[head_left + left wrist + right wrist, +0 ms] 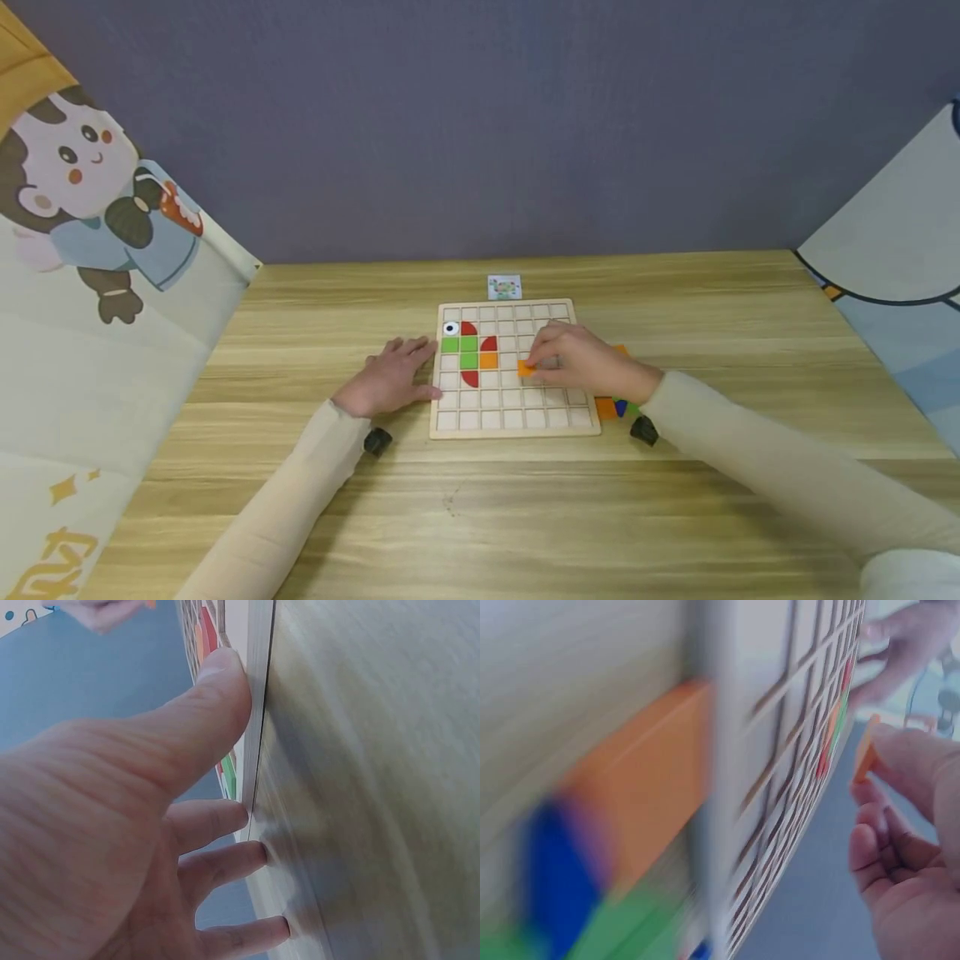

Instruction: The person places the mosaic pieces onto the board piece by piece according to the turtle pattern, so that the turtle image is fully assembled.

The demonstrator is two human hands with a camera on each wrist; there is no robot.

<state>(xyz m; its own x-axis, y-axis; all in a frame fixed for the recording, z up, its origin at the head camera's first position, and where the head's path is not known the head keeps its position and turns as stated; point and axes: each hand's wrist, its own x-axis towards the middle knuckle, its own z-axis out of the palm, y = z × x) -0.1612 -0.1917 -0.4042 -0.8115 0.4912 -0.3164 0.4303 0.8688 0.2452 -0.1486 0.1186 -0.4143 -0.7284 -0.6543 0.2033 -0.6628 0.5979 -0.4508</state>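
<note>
Jutting from right hand [583,360]: orange tile [525,368]

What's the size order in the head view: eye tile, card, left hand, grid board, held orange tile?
1. Grid board
2. Left hand
3. Card
Unranked: eye tile and held orange tile; they look alike, the latter partly covered.

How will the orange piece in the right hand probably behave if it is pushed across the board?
The orange piece seems stiff, showing no bend where the right hand pinches it. Its flat sides suggest it would hardly roll. The ridged board would probably catch its edge.
</note>
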